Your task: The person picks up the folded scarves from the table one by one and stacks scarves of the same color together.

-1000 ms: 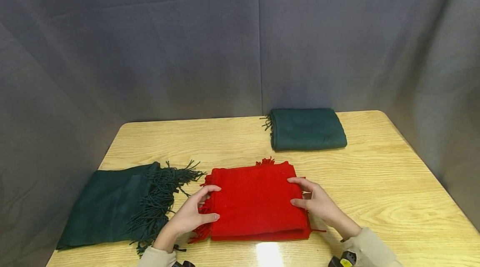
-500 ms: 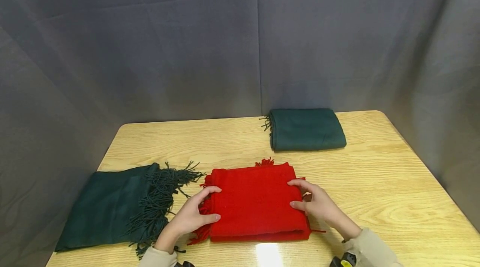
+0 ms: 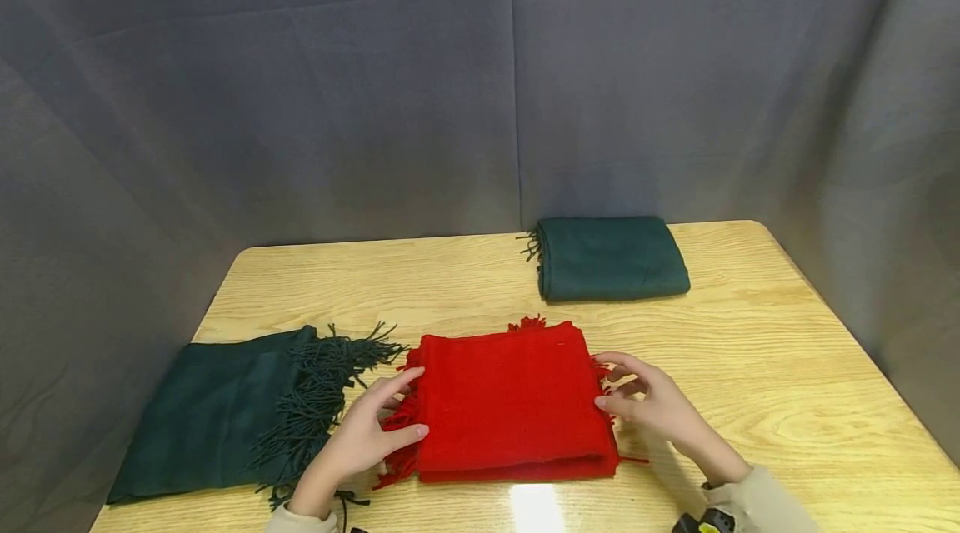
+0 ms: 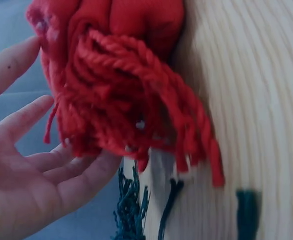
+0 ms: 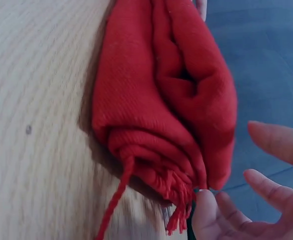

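A red fringed scarf (image 3: pixel 510 400), folded into a rectangle of several layers, lies at the front middle of the table. My left hand (image 3: pixel 367 433) is at its left edge, thumb and fingers spread beside the fringe (image 4: pixel 131 95). In the left wrist view the fingertips are close to the cloth; contact is hard to tell. On the other side, my right hand (image 3: pixel 652 408) hovers by the right edge with fingers loosely bent. The right wrist view has the thumb and some fingers apart from the folded layers (image 5: pixel 156 85), while the lower fingers are near the short fringe.
Left of the red scarf lies a dark green scarf (image 3: pixel 217 408), its fringe reaching toward my left hand. A second folded dark green scarf (image 3: pixel 615 258) sits at the back right. Grey curtain (image 3: pixel 375 100) surrounds the wooden table (image 3: pixel 787 350).
Both hands have drawn outward from the red scarf, the left to the left and the right to the right. The scarf has stayed in place.
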The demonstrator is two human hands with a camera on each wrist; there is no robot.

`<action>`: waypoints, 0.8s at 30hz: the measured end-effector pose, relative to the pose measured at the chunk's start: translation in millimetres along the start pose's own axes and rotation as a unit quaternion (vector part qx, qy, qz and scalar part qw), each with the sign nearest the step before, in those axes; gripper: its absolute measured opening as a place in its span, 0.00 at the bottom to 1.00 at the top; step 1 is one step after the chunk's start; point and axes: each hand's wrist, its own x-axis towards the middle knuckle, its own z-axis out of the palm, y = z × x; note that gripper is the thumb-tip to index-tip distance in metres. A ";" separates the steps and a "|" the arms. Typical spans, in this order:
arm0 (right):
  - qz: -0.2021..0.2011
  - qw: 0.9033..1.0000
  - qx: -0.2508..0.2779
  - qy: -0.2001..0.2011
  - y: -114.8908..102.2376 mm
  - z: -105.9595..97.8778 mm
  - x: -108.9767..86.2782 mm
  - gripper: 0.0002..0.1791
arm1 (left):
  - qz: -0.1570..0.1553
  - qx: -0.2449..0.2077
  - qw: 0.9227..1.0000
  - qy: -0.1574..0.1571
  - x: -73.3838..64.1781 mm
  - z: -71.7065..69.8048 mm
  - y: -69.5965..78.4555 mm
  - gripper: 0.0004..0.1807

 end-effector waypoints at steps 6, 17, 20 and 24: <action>0.018 1.000 0.011 -0.008 3.3 -1.7 -5.0 0.35 | -0.053 -0.062 0.996 0.024 -2.9 -2.6 1.2 0.40; 0.086 0.987 0.116 -0.076 19.5 -4.9 -2.6 0.45 | -0.058 -0.122 0.991 -0.023 5.9 2.6 -10.8 0.44; 0.080 0.982 0.133 -0.103 23.3 -4.9 -0.3 0.45 | -0.062 -0.117 0.991 -0.031 7.3 3.5 -10.7 0.44; 0.052 0.980 0.135 -0.135 24.5 -2.9 1.1 0.46 | -0.079 -0.133 0.987 -0.045 9.2 3.8 -10.7 0.45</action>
